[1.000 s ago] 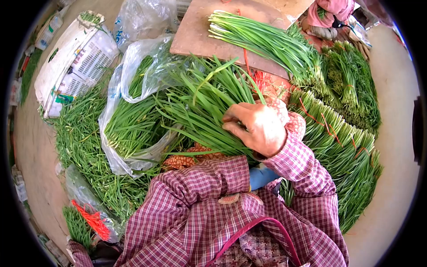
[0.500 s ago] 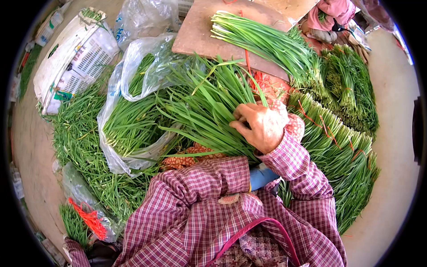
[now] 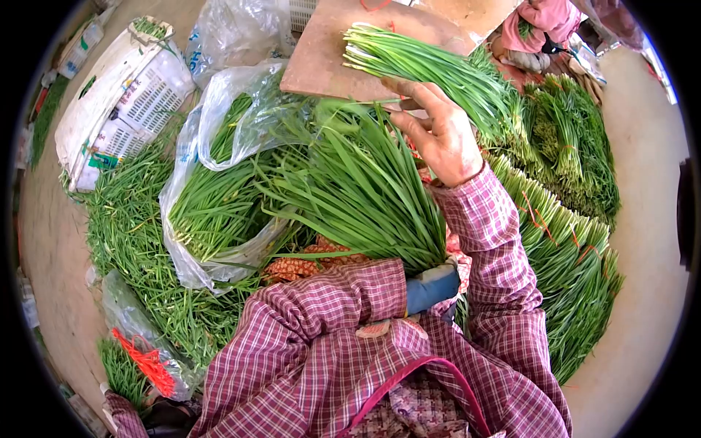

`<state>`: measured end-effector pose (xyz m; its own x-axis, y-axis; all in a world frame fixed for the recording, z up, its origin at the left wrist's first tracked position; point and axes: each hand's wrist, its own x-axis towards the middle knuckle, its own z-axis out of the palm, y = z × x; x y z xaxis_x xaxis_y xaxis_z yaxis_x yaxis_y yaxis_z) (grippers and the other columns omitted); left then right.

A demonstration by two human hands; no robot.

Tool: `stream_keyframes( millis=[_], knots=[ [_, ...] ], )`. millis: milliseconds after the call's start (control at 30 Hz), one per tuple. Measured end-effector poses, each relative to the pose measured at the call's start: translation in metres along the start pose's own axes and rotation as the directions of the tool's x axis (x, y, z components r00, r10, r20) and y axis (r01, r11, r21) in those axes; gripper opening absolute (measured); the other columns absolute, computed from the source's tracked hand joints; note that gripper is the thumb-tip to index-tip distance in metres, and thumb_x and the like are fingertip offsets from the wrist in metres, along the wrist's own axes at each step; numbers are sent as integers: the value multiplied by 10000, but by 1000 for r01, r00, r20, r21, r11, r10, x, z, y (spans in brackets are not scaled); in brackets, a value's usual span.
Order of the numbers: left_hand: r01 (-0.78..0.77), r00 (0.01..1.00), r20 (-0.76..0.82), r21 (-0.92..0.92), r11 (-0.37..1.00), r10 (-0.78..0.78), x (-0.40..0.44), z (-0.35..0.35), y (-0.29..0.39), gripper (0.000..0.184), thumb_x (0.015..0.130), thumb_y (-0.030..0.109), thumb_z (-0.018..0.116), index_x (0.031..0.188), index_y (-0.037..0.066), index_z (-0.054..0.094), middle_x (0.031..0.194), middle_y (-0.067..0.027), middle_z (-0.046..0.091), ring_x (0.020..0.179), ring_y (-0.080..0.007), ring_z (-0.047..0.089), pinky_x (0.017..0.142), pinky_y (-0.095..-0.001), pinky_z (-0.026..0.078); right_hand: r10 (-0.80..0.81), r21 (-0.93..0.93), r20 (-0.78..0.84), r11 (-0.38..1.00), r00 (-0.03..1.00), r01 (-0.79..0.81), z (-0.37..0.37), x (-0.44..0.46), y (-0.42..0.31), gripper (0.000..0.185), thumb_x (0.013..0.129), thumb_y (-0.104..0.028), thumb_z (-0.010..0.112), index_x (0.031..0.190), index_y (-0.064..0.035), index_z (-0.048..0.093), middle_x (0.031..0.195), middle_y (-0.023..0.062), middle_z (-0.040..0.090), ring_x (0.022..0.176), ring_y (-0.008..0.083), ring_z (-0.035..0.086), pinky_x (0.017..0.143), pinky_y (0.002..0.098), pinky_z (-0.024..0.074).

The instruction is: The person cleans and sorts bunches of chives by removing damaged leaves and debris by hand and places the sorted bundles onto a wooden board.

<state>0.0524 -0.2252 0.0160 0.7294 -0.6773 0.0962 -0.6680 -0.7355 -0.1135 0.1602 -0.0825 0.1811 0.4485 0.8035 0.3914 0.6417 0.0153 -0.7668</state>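
A fanned bunch of long green leaves, which look like garlic chives (image 3: 365, 190), spreads in front of me, its base tucked low near my body. My left hand (image 3: 432, 287), in a blue-grey covering, is at that base and closed around it; the leaves and sleeve hide most of its fingers. Above the upper right edge of the bunch is my right hand (image 3: 442, 135), fingers curved and apart. A thin blade passes close to its fingertips; I cannot make out any grip on it. Left of the bunch, an open clear plastic bag (image 3: 186, 241) holds more leaves.
A tied bunch (image 3: 409, 62) rests on a brown board (image 3: 321, 62) ahead. Stacked tied bunches (image 3: 562, 255) line the right side. Loose leaves (image 3: 139, 233) and a white crate (image 3: 150, 91) lie left, with red ties (image 3: 150, 365) nearer. A person in pink (image 3: 540, 29) sits far right.
My right hand has moved up and away from the middle of the bunch, and its fingers have spread. Leaf tips at the upper left are blurred by motion. The left arm has barely shifted.
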Motion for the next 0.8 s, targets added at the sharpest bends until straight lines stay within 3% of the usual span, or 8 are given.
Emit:
stream_keyframes(
  millis=[67,133,200,367,467,633,667,800],
  knots=[
    [6,1000,-1,-2,1000,-6,2,-1,-1,163,730,235,657,869,151,670,952,-21,657,853,-210,615,766,-374,477,-56,-250,80,965,995,74,-5,-3,-4,145,814,-67,639,951,-30,663,922,155,657,821,315,653,721,382,511],
    [9,1000,0,-10,1000,-9,4,-2,-1,168,727,236,661,871,151,670,955,-21,658,857,-209,616,768,-374,477,-12,-202,91,979,996,31,-3,-11,-2,126,815,-113,641,914,-41,672,871,155,665,794,330,649,712,395,510],
    [7,1000,-3,-13,1000,-7,5,-3,-1,173,723,237,665,874,152,671,958,-21,659,861,-209,617,769,-373,478,89,-311,254,950,963,-6,-4,-17,-4,131,837,-73,622,932,0,675,847,161,673,769,274,671,703,342,516],
    [9,1000,-2,-18,1000,-9,6,-4,-2,186,715,239,674,881,155,671,966,-21,660,871,-207,618,773,-372,479,250,-441,394,896,884,-57,-3,-23,16,225,769,-261,710,867,-59,690,790,123,686,725,259,676,652,349,519],
    [12,1000,-1,-20,1000,-12,7,-4,-2,195,709,241,680,885,156,672,971,-20,661,876,-207,619,775,-371,480,288,-513,431,858,855,-30,-1,-24,10,240,753,-281,721,848,-63,684,767,112,679,692,265,670,622,366,516],
    [10,1000,8,-31,999,-10,8,-7,-4,209,701,243,690,891,159,673,979,-20,663,886,-205,621,779,-370,481,75,-463,384,878,920,121,4,-36,26,154,749,-164,707,819,-38,651,714,115,645,659,280,653,585,372,505],
    [11,1000,7,-36,999,-11,8,-8,-3,212,699,243,691,893,159,673,980,-20,663,888,-205,621,780,-369,481,35,-351,362,931,931,101,6,-38,30,101,763,-103,683,807,-26,635,717,123,626,661,294,644,595,370,502],
    [7,1000,19,-60,998,-6,7,-12,-5,224,692,245,699,898,161,674,987,-19,664,896,-204,622,783,-368,482,-15,-398,228,911,974,107,19,-43,35,91,787,-90,663,817,-16,621,744,135,605,671,300,627,608,373,490]
  ],
)
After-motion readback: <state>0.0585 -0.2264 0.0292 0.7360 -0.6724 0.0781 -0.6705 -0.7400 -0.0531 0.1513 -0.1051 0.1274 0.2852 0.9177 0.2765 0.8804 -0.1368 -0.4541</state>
